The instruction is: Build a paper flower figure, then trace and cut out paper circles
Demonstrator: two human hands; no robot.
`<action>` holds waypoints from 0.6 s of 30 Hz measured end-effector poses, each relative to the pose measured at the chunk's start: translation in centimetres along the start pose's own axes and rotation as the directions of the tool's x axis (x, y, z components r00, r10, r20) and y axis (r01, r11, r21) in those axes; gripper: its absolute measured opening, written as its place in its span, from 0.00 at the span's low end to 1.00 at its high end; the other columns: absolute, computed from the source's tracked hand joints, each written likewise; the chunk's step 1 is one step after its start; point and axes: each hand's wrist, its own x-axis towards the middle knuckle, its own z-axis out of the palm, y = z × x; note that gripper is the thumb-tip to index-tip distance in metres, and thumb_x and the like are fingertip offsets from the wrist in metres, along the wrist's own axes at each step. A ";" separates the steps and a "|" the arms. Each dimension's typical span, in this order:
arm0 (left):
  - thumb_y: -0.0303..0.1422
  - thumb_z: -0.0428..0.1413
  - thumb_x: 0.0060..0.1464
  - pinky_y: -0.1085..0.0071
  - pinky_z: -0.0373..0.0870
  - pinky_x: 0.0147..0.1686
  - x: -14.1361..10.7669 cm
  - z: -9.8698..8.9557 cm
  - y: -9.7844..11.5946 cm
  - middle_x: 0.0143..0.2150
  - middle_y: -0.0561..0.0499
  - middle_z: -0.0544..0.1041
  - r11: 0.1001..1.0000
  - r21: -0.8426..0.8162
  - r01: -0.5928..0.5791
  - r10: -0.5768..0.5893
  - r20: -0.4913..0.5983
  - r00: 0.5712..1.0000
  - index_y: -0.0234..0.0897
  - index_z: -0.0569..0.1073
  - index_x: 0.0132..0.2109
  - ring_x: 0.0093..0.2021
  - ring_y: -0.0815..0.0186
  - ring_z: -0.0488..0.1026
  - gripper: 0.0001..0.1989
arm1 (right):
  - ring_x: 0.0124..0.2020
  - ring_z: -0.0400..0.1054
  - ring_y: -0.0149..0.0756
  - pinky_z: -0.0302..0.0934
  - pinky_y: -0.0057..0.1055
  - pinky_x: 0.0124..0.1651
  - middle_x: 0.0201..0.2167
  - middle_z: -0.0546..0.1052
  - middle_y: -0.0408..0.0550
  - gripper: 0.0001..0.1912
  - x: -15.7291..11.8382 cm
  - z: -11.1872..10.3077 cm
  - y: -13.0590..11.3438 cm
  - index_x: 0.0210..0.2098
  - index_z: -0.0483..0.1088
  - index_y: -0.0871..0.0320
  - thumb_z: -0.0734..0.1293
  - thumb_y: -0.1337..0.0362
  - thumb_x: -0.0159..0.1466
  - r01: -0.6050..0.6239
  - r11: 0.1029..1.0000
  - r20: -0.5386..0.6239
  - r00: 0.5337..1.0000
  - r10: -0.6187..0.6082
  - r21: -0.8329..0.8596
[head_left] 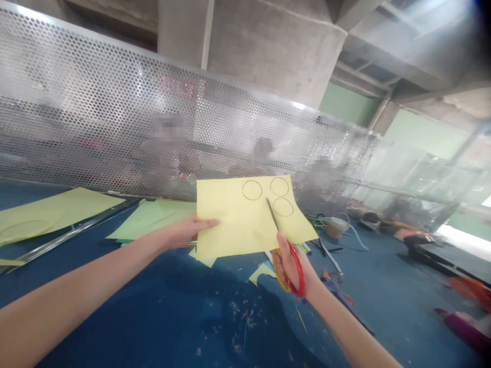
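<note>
A sheet of yellow paper [230,220] is held up above the blue table, with three circles drawn in dark line near its upper right. My left hand [194,230] pinches its left edge, thumb on the front and the other fingers behind. In my right hand [293,266] is a pair of scissors [290,271] with red and yellow handles. A dark blade lies across the front of the sheet, its tip between the circles. Whether the second blade is behind the paper or closed against the first, I cannot tell.
Green paper sheets [146,220] and a large yellow sheet [65,209] lie at the left, near a shiny metal strip [76,232]. Paper offcuts [263,273] and small scraps dot the blue table [153,317]. A perforated metal screen [115,102] stands behind; a small bucket [336,226] sits right.
</note>
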 end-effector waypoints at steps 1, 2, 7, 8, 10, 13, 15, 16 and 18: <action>0.41 0.60 0.48 0.63 0.70 0.48 0.0 0.0 0.0 0.52 0.45 0.73 1.000 -0.001 0.002 -0.002 -0.003 1.000 0.38 0.71 0.50 0.51 0.55 0.70 0.22 | 0.08 0.52 0.26 0.51 0.24 0.12 0.08 0.56 0.36 0.28 0.1 0.1 0.0 0.15 0.52 0.55 0.54 0.39 0.58 -0.006 1.000 0.013 1.000 0.006 0.014; 0.41 0.60 0.48 0.63 0.70 0.48 0.0 0.0 0.0 0.51 0.45 0.74 1.000 -0.006 0.006 -0.006 -0.004 1.000 0.38 0.71 0.50 0.51 0.55 0.70 0.22 | 0.10 0.57 0.27 0.55 0.25 0.14 0.09 0.59 0.38 0.29 0.1 0.1 0.0 0.15 0.53 0.55 0.53 0.38 0.57 -0.017 0.999 0.035 0.999 0.016 0.031; 0.40 0.60 0.48 0.61 0.70 0.48 -0.1 -0.1 -0.1 0.52 0.43 0.73 0.998 -0.058 0.025 -0.023 0.050 0.998 0.37 0.70 0.52 0.51 0.54 0.71 0.24 | 0.29 0.73 0.41 0.67 0.34 0.36 0.21 0.76 0.52 0.29 0.3 -0.1 -0.4 0.18 0.63 0.56 0.55 0.36 0.53 -0.133 0.980 0.138 0.984 0.112 0.151; 0.39 0.60 0.48 0.60 0.70 0.48 -0.1 -0.1 -0.1 0.52 0.43 0.73 0.998 -0.062 0.030 -0.026 0.060 0.998 0.37 0.69 0.52 0.51 0.54 0.71 0.24 | 0.32 0.74 0.43 0.67 0.36 0.39 0.22 0.77 0.53 0.29 0.2 -0.2 -0.6 0.20 0.66 0.56 0.56 0.36 0.53 -0.148 0.976 0.148 0.981 0.124 0.162; 0.39 0.60 0.48 0.60 0.70 0.48 -0.2 0.0 0.0 0.52 0.43 0.73 0.997 -0.058 0.051 -0.047 0.065 0.997 0.38 0.69 0.52 0.51 0.54 0.71 0.24 | 0.36 0.74 0.46 0.66 0.38 0.44 0.25 0.78 0.54 0.30 0.0 -0.5 -1.1 0.28 0.70 0.57 0.57 0.36 0.52 -0.160 0.971 0.174 0.976 0.129 0.179; 0.38 0.61 0.48 0.62 0.71 0.47 -0.4 0.2 0.2 0.51 0.44 0.74 0.994 -0.062 0.085 -0.080 0.071 0.994 0.38 0.71 0.51 0.50 0.54 0.71 0.22 | 0.42 0.72 0.48 0.64 0.40 0.48 0.33 0.79 0.55 0.33 -0.4 -0.9 -1.7 0.38 0.71 0.57 0.55 0.37 0.54 -0.141 0.969 0.208 0.973 0.097 0.203; 0.37 0.61 0.47 0.63 0.71 0.47 -0.5 0.4 0.2 0.51 0.43 0.74 0.993 -0.076 0.088 -0.081 0.090 0.993 0.37 0.72 0.50 0.50 0.55 0.72 0.22 | 0.48 0.69 0.46 0.60 0.39 0.53 0.40 0.78 0.53 0.31 -0.6 -1.2 -2.0 0.42 0.71 0.56 0.55 0.39 0.57 -0.059 0.980 0.234 0.972 0.012 0.193; 0.36 0.62 0.47 0.63 0.71 0.47 -0.5 0.4 0.2 0.50 0.44 0.74 0.993 -0.084 0.083 -0.074 0.103 0.992 0.37 0.71 0.50 0.49 0.55 0.72 0.22 | 0.51 0.67 0.45 0.57 0.38 0.55 0.43 0.77 0.52 0.30 -0.7 -1.3 -2.1 0.43 0.71 0.56 0.54 0.41 0.58 -0.002 0.984 0.242 0.969 -0.041 0.177; 0.35 0.62 0.47 0.62 0.71 0.47 -0.5 0.5 0.1 0.50 0.44 0.74 0.992 -0.097 0.075 -0.062 0.132 0.989 0.39 0.70 0.53 0.49 0.56 0.72 0.24 | 0.55 0.62 0.41 0.51 0.35 0.60 0.45 0.76 0.50 0.28 -0.8 -1.5 -2.2 0.45 0.72 0.56 0.53 0.44 0.61 0.104 0.987 0.226 0.965 -0.130 0.126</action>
